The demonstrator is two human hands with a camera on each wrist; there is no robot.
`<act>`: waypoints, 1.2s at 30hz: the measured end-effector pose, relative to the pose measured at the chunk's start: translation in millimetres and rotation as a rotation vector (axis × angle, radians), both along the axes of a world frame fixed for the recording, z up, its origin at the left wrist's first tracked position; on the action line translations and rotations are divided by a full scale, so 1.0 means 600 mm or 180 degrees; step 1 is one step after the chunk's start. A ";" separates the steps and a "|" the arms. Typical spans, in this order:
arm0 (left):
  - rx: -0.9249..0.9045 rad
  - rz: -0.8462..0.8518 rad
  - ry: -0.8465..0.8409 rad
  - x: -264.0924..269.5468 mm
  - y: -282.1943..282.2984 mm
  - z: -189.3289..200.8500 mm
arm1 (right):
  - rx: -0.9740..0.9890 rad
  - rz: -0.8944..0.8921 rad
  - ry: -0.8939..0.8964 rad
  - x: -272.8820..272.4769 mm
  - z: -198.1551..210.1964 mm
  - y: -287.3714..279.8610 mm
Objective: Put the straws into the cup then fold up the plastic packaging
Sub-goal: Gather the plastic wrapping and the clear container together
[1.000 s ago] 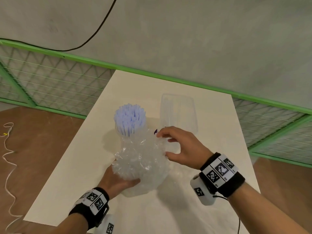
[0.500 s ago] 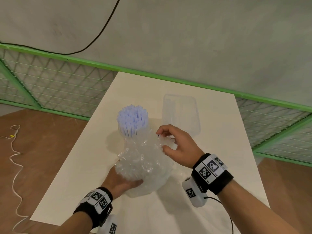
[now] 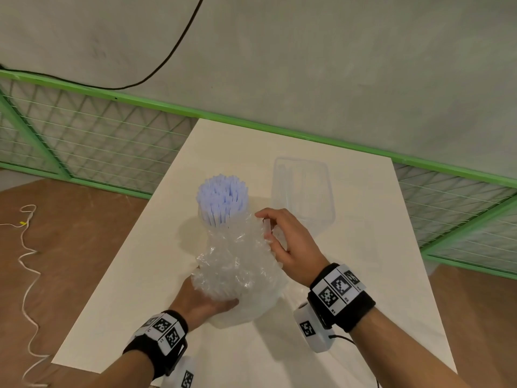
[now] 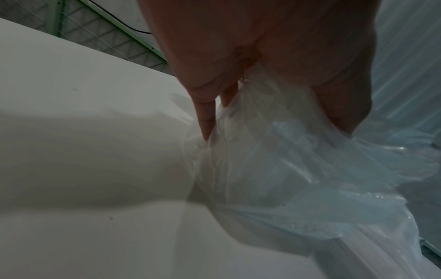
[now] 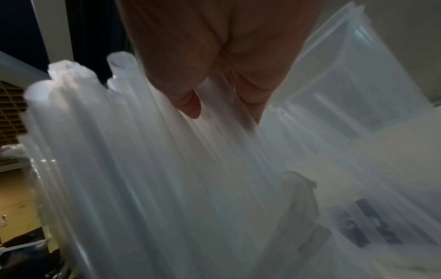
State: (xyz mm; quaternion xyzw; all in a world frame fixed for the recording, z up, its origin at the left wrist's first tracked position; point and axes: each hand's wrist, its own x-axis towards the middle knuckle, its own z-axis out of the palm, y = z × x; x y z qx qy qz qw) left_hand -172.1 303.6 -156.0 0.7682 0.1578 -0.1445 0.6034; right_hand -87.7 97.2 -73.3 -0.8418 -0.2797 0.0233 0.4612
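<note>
A bundle of pale blue straws [image 3: 222, 201] stands upright on the white table [image 3: 363, 233], its tops bare. Clear plastic packaging [image 3: 237, 264] is crumpled down around the lower part of the bundle. My left hand [image 3: 212, 301] grips the bunched packaging [image 4: 274, 160] at the base, thumb on the near side. My right hand [image 3: 265, 225] pinches the packaging's upper right edge beside the straws [image 5: 107, 151]; in the right wrist view the right hand [image 5: 222, 111] closes thumb and finger on the film. A clear cup [image 3: 303, 189] stands just behind the right hand.
A green-framed wire mesh fence [image 3: 84, 135] runs along the table's far and side edges. A white cord [image 3: 28, 261] lies on the brown floor at the left. Bare tabletop lies in front of and to the right of the bundle.
My right hand has drawn closer to the bundle and its fingers have closed on the packaging's upper edge. The left hand keeps its grip at the base.
</note>
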 end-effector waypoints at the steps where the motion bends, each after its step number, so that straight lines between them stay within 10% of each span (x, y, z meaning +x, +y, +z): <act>1: 0.0002 0.0005 0.0012 0.000 -0.001 0.002 | -0.0071 -0.0007 -0.0062 0.000 0.000 -0.001; 19: -0.0006 -0.0050 -0.0045 -0.001 -0.003 0.016 | 0.0081 -0.0300 -0.0377 -0.004 0.008 0.003; 36: 0.0021 -0.0135 -0.0052 0.002 0.002 -0.003 | 0.1536 -0.1120 -0.0975 0.036 0.187 -0.041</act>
